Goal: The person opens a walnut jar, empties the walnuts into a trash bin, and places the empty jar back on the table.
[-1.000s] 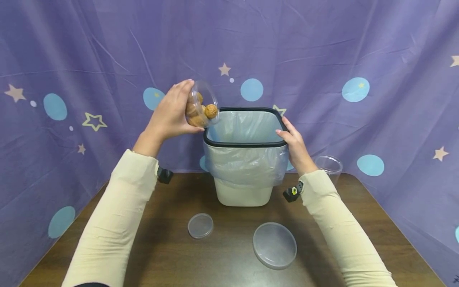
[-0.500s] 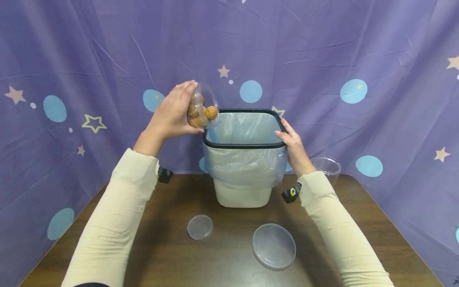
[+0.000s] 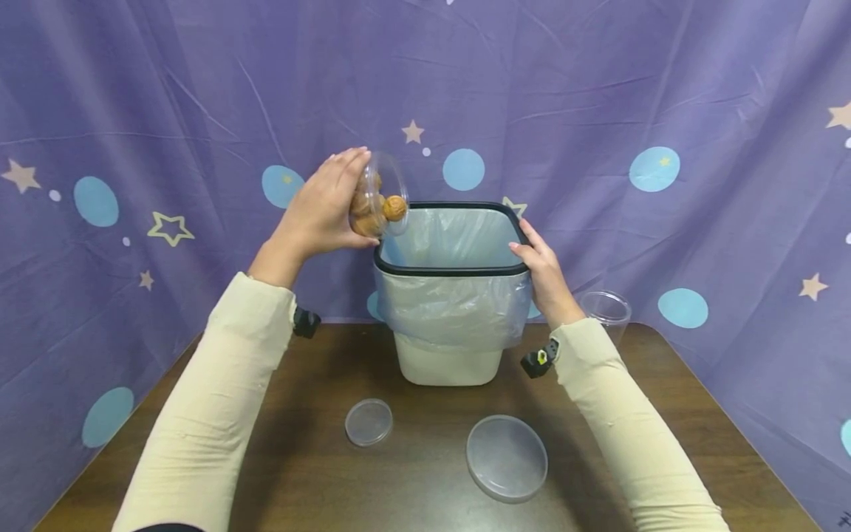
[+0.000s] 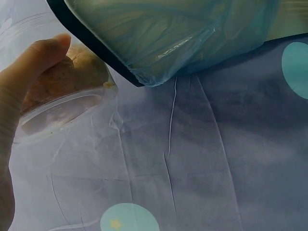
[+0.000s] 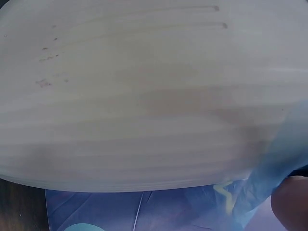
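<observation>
My left hand (image 3: 327, 203) grips a clear plastic tub (image 3: 388, 170) from its left side. The tub lies tipped on its side, its mouth towards the bin, at the left corner of the rim. Round, brown, wrinkled walnuts (image 3: 395, 208) sit inside, one near the mouth. In the left wrist view, the thumb lies across the tub (image 4: 62, 115). A white trash bin (image 3: 448, 366), lined with a translucent bag (image 3: 459, 307) under a black rim, stands upright on the table. My right hand (image 3: 548, 277) holds the rim's right side; the right wrist view shows mostly the bin's wall (image 5: 144, 96).
A small clear lid (image 3: 368, 423) and a larger round lid (image 3: 507, 458) lie on the brown wooden table (image 3: 412, 491) in front of the bin. Behind the right wrist stands a clear plastic cup (image 3: 606, 304). A purple patterned curtain (image 3: 565, 89) hangs behind.
The tub has shifted very slightly to the right over the rim, and the front walnut sits a little nearer its mouth. The right hand keeps its hold on the bin.
</observation>
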A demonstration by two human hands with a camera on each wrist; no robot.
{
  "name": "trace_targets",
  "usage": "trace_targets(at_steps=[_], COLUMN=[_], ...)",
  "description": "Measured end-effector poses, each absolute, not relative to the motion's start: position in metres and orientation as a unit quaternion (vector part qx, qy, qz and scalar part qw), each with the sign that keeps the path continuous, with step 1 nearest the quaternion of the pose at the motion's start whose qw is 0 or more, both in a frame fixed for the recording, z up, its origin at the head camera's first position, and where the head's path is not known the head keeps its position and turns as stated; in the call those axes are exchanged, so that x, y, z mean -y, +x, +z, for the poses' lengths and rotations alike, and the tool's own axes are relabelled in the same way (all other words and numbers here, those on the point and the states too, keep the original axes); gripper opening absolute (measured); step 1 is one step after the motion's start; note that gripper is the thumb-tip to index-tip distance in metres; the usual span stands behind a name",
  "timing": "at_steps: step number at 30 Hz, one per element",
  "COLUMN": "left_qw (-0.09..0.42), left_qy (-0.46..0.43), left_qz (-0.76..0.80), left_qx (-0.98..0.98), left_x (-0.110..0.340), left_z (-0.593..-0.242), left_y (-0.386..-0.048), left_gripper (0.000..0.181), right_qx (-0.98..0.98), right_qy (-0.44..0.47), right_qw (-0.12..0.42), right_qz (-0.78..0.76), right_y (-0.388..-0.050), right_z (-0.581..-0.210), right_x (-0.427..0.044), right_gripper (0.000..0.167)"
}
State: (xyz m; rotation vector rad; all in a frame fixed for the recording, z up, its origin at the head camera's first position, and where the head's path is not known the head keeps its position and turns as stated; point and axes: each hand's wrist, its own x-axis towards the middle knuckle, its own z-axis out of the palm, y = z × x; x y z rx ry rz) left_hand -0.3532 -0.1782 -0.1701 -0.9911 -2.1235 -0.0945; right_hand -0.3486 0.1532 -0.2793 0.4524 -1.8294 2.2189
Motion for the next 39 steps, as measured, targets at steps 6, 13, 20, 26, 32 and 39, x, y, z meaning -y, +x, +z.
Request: trace_targets(at_steps=[6, 13, 20, 26, 32, 39], left_qw=[0.386, 0.385, 0.381, 0.383, 0.383, 0.386], left_qy=[-0.397, -0.407, -0.430, -0.417, -0.417, -0.413], left_qz=[-0.045, -0.047, -0.047, -0.022, -0.015, -0.027], left_qx=[0.831, 0.827, 0.818, 0.824, 0.824, 0.824], left_x=[0.1776, 0.1774, 0.1733, 0.1691, 0.1707, 0.1732], left_z=[-0.1697, -0.1683, -0.1686, -0.1655, -0.1676, -0.1689], left_y=[-0.3539, -0.3553, -0.3552, -0.3559, -0.3573, -0.3590], left_gripper=[0.121, 0.121, 0.118, 0.117, 0.116, 0.117], right_qx=[0.621, 0.621, 0.619, 0.615, 0.611, 0.612], right_qy=[0.156, 0.155, 0.154, 0.156, 0.158, 0.160], right_qw=[0.116, 0.119, 0.124, 0.125, 0.127, 0.127], right_qz=[0.760, 0.759, 0.760, 0.763, 0.765, 0.764], right_y=[-0.3484, -0.3479, -0.3482, -0.3482, -0.3480, -0.3479], right_z=[-0.2792, -0.2790, -0.2797, -0.2798, -0.2805, -0.2799], right_x=[-0.1533, -0.1529, -0.1524, -0.1510, -0.1515, -0.1525], right_gripper=[0.066, 0.065, 0.065, 0.065, 0.065, 0.066])
